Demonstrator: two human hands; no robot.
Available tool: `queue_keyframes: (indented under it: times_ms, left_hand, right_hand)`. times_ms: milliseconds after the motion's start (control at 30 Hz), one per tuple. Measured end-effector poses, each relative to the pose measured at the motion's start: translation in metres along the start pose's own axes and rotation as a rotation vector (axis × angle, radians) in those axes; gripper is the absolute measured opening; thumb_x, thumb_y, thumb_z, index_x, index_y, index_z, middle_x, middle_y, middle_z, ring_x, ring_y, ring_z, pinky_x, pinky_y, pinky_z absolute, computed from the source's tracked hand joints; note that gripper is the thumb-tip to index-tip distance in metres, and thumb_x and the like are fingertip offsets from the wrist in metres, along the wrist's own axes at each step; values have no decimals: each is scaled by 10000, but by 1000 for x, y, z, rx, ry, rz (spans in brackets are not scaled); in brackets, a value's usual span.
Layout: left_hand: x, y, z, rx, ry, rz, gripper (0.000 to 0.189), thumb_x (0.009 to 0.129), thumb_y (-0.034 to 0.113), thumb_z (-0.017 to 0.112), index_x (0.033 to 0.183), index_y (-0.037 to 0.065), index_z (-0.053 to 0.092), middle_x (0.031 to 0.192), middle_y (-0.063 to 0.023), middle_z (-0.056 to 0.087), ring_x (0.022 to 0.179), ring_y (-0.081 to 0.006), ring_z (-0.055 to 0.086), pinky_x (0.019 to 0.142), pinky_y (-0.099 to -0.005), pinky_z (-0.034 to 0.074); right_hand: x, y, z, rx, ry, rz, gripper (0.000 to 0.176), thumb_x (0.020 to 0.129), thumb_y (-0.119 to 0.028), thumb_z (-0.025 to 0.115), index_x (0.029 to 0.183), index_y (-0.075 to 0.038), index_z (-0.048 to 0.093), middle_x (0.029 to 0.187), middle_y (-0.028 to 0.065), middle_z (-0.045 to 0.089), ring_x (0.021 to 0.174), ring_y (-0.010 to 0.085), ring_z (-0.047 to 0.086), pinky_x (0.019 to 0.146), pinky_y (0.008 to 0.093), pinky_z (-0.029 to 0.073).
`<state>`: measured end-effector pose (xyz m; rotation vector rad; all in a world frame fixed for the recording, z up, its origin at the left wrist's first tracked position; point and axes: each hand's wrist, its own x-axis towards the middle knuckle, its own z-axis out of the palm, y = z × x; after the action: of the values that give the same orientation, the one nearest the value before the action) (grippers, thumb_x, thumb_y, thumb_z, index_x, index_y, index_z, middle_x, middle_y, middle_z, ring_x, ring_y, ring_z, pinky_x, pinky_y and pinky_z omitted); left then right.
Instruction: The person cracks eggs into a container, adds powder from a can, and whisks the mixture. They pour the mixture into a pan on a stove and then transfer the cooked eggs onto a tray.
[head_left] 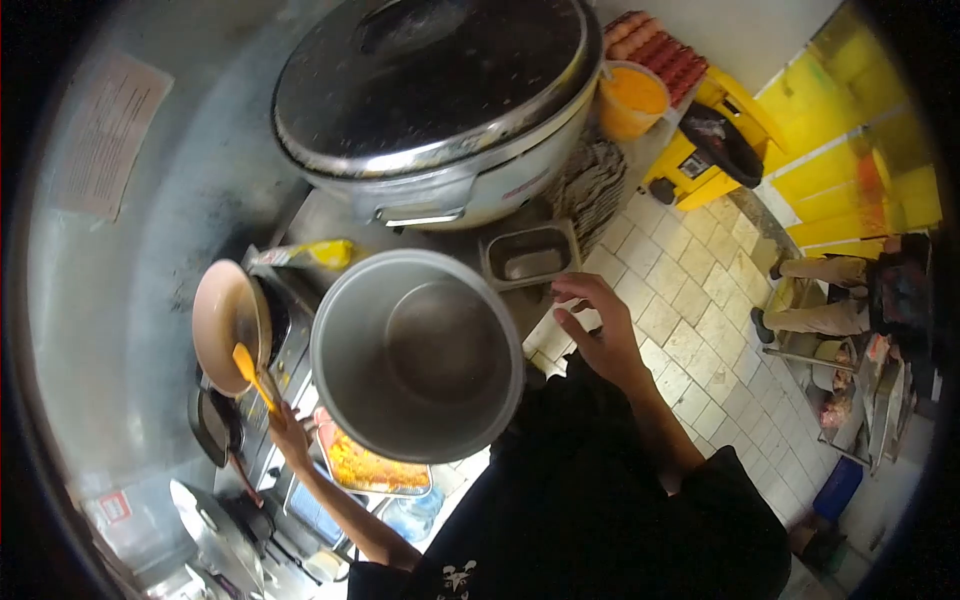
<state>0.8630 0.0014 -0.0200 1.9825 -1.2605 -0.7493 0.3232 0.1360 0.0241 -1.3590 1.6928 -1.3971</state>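
My left hand (290, 440) is closed round the handle of a yellow-orange spatula (258, 378). The spatula's head is over the near side of a pale frying pan (215, 320), which is tilted. The pan's handle runs down towards the same hand; whether I also grip it cannot be made out. My right hand (604, 335) is open, fingers apart and slightly bent, with nothing in it. It is close to a small rectangular steel container (530, 257). Between my hands stands a large grey pot (420, 265), with nothing visible inside.
A big lidded cooker (430, 190) stands behind the pot. Near it are a folded striped cloth (590, 190), an orange-filled tub (634, 98) and egg trays (655, 55). A food tray (380, 468), dark pan (208, 428) and yellow-capped bottle (330, 253) are leftward. Another person (830, 290) stands right.
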Motion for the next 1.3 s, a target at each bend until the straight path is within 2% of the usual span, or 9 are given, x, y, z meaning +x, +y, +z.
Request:
queue_keyframes:
  times_ms: [233,300,333,600,800,867,1000,1100,1300]
  left_hand:
    - [11,-11,-4,126,-2,-114,414,977,344,563,1217,20,469,914,-113,591,648,-191,674,371,-255,460]
    - [6,-5,-5,167,9,-21,708,943,448,600,1436,14,336,1005,-126,574,742,-202,671,581,-322,539]
    - [7,-12,-12,149,-2,-29,806,931,479,605,1474,0,251,823,-73,537,620,-163,584,550,-303,502]
    - [-126,159,50,262,562,79,580,947,411,590,1283,-21,395,853,-121,585,660,-209,611,587,-329,523]
    - [-269,324,155,142,812,95,441,959,359,578,1139,-36,504,875,-157,621,689,-244,631,615,-349,538]
    - [-306,364,191,60,809,76,406,963,342,575,1091,-41,540,882,-169,633,699,-255,638,625,-355,543]
    - [-372,421,261,-72,674,-11,364,970,308,567,996,-52,612,896,-193,657,719,-279,651,643,-368,553]
    - [-391,440,319,-28,424,-48,431,996,323,529,1074,-100,562,1020,-207,630,881,-285,648,760,-368,566]
    - [-383,454,401,-176,210,-88,582,933,427,613,1131,-117,547,999,-217,660,924,-271,662,820,-383,511]
  right_hand:
    - [58,59,-99,72,297,130,249,935,-142,640,1169,-66,607,1098,60,617,923,132,620,773,281,491]
    - [93,82,-142,52,357,102,248,943,-163,636,1164,-54,609,1040,45,633,896,123,617,776,271,489]
    - [117,95,-166,53,381,82,250,946,-173,634,1159,-44,610,1003,39,645,877,118,614,778,264,488]
    - [434,231,-275,136,230,-193,243,945,-173,630,1114,1,611,1052,108,688,919,152,663,804,281,514]
    - [609,295,-214,87,-313,30,429,919,-323,662,1228,-45,555,1070,63,650,898,139,636,741,279,510]
    - [634,281,-191,129,-329,128,534,885,-389,696,1261,-50,528,1077,62,635,898,143,627,733,281,509]
    - [693,323,-124,-318,-278,-264,821,740,-516,782,1334,-53,455,1123,143,621,1009,285,635,807,393,520]
    - [705,337,-67,-448,-237,-158,974,647,-497,856,1356,6,416,1229,191,584,1197,347,537,1013,433,426]
    - [698,342,-35,-326,61,-242,875,641,-457,828,1272,21,452,1148,212,627,1077,376,613,877,452,509]
